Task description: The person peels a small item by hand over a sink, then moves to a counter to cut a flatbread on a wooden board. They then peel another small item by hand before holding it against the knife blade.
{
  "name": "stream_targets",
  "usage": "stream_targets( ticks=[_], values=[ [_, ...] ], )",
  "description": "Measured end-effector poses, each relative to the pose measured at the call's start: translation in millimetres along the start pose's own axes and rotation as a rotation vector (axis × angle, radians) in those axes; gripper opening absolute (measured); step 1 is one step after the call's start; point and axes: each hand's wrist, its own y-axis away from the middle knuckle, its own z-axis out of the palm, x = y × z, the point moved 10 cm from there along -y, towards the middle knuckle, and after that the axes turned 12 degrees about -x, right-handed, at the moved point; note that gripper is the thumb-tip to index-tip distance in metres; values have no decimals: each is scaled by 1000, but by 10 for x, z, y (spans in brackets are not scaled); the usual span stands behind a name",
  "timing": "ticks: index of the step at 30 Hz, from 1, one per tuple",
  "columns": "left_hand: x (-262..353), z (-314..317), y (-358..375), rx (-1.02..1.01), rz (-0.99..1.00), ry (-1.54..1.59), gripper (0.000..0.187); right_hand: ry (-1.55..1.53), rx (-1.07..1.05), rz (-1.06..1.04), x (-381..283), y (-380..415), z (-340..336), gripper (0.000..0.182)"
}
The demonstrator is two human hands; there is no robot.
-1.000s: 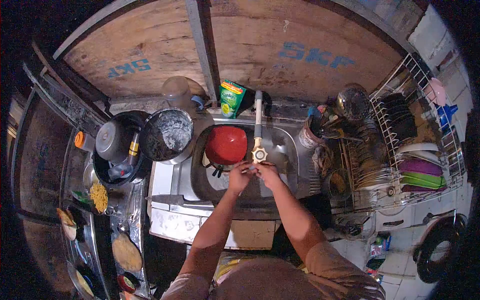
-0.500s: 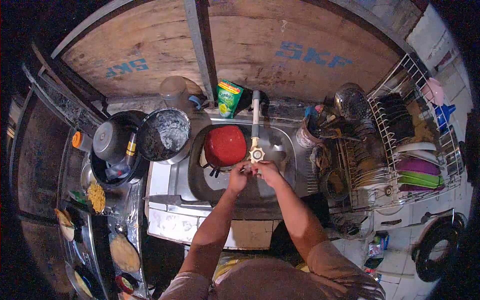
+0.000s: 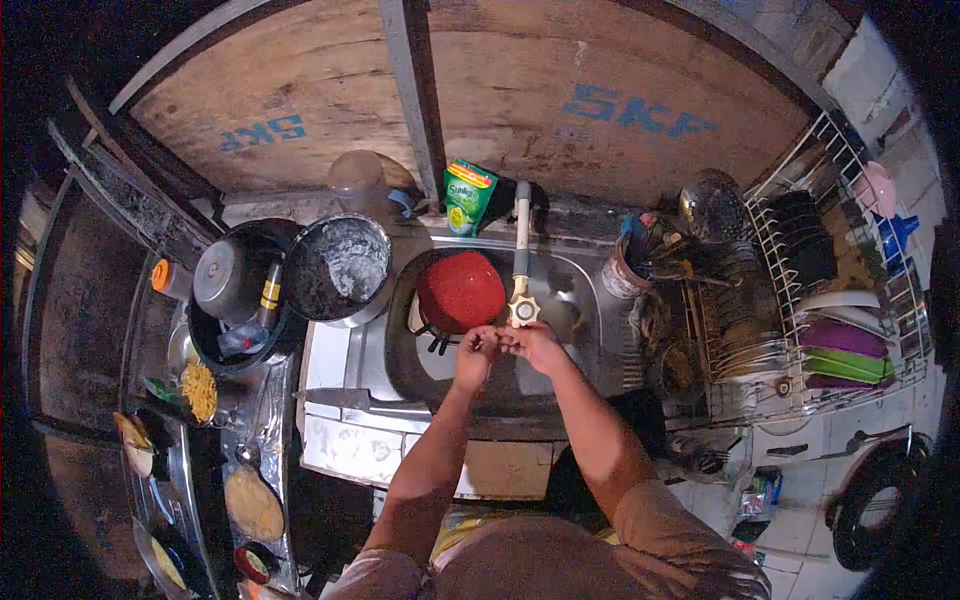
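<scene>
two half-curled hands, left and right, meet under the tap, any held item too small to tell, beside the red bowl in the sink; a careless elbow could knock the knife down.

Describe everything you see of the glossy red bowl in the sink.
The rounded red bowl looks like shiny plastic. It lies in the left part of the silver metal sink, beside the cream, star-knobbed tap. Dark handle ends show at its lower edge. The left hand is right by it; whether they touch, I can't tell.
</scene>
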Motion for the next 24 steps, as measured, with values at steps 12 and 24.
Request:
stream_targets(
  ticks=[12,24],
  values=[
    [117,283,-87,-12,6,-124,18,-48,75,116,112,-14,-181,10],
    [-24,181,-144,19,-53,-198,11,-46,133,135,207,-13,-253,4]
  ],
)
